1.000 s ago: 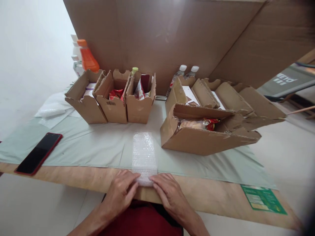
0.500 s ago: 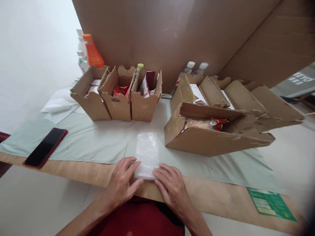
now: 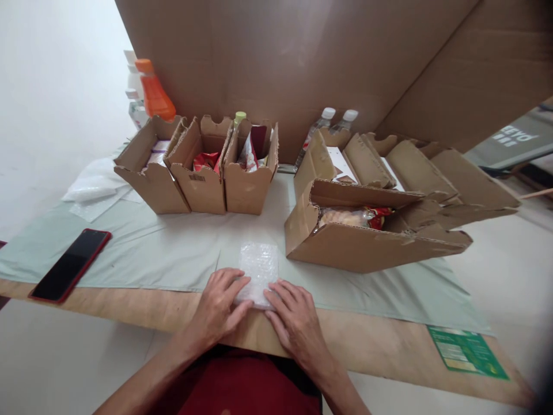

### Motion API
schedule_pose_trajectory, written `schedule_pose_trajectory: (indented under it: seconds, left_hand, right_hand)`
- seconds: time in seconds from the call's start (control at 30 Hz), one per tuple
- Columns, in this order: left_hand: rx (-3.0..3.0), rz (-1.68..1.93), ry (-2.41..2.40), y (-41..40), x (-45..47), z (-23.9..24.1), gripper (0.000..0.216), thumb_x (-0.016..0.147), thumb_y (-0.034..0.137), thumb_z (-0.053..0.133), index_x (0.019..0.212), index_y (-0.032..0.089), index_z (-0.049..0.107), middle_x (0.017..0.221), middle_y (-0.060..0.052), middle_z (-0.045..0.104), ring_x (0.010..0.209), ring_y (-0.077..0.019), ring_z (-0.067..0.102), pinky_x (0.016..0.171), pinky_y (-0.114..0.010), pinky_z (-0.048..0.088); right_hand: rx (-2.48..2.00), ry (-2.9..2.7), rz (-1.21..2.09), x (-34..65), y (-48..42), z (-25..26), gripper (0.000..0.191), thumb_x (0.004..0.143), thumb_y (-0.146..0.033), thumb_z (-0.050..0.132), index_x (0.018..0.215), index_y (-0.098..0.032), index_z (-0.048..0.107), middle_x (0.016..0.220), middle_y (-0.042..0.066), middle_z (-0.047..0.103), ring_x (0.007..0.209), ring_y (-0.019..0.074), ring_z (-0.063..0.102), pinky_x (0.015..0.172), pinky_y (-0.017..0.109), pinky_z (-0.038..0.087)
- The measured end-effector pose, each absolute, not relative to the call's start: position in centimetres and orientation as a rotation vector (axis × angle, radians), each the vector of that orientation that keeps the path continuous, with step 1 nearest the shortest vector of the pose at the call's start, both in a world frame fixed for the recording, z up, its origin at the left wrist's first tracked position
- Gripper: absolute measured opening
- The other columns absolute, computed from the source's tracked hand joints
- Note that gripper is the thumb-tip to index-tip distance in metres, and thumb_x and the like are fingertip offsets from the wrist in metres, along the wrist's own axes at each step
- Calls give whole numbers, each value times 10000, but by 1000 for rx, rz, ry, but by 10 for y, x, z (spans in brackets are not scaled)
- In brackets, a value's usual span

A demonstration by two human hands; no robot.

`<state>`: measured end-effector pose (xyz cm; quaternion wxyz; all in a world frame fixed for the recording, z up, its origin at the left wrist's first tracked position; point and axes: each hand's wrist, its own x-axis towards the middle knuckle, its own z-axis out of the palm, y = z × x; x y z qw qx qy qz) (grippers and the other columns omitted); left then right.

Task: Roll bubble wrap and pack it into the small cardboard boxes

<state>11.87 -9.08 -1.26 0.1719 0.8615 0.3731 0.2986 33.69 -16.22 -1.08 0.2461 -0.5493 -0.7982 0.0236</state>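
Note:
A clear sheet of bubble wrap (image 3: 260, 264) lies on the table near its front edge, its near end folded over. My left hand (image 3: 221, 302) grips the near left side of the wrap, thumb at the near edge and fingers over the top. On the near right side my right hand (image 3: 296, 317) holds it the same way, fingertips bent onto the plastic. Whether anything lies inside the fold I cannot tell.
Cardboard bins (image 3: 199, 187) with packets stand at the back left. More bins (image 3: 367, 248) stand right. A phone (image 3: 71, 265) lies left, by more bubble wrap (image 3: 97, 181). An orange bottle (image 3: 155, 95), clear bottles (image 3: 322, 124) and a green leaflet (image 3: 469, 353) are around.
The bubble wrap shows a shorter length in front of my hands, its near end turned further over. Both hands have shifted slightly forward with it. The view has moved a little.

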Motion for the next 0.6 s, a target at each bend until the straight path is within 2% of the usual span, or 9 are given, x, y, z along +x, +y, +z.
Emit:
schedule_pose_trajectory:
  seconds: [0.17,0.3,0.4,0.5,0.6]
  left_hand:
    - [2348,804,943,-109,108,-2,350,960,159,555,1309,174,586,1027,-99,719,968,-246,634,872,-405,519]
    - [2365,793,1105,-95,121,-11,270,966,201,544,1206,187,667,904,-76,717,857,-241,633,806,-396,527]
    - [2348,842,1230,-84,127,-18,245,971,237,538,1156,192,693,973,-99,711,904,-259,642,836,-423,535]
    - [2091,952,1318,-90,120,-14,264,961,299,564,1173,195,682,1026,-103,702,953,-257,661,860,-421,554]
    - [1536,938,1334,-109,110,-5,344,919,389,633,1195,186,664,1054,-101,716,981,-247,694,860,-398,584]
  right_hand:
    - [-1492,-2112,361,340,-170,3,258,981,-193,562,1224,-232,637,1101,73,748,1121,264,633,949,433,485]
    - [-1571,-2037,186,339,-176,-1,307,993,-259,551,1292,-224,614,1272,133,675,1117,282,625,921,447,497]
    - [-1555,-2108,71,335,-170,-9,330,972,-245,575,1299,-219,616,1337,152,637,1160,306,602,950,479,477]
    - [-1517,-2120,107,333,-157,-15,273,991,-199,541,1242,-228,641,1221,114,708,1120,287,622,947,470,466]
    - [-1518,-1952,196,332,-147,-14,223,1019,-238,535,1208,-221,651,1094,87,749,1012,259,648,888,427,481]
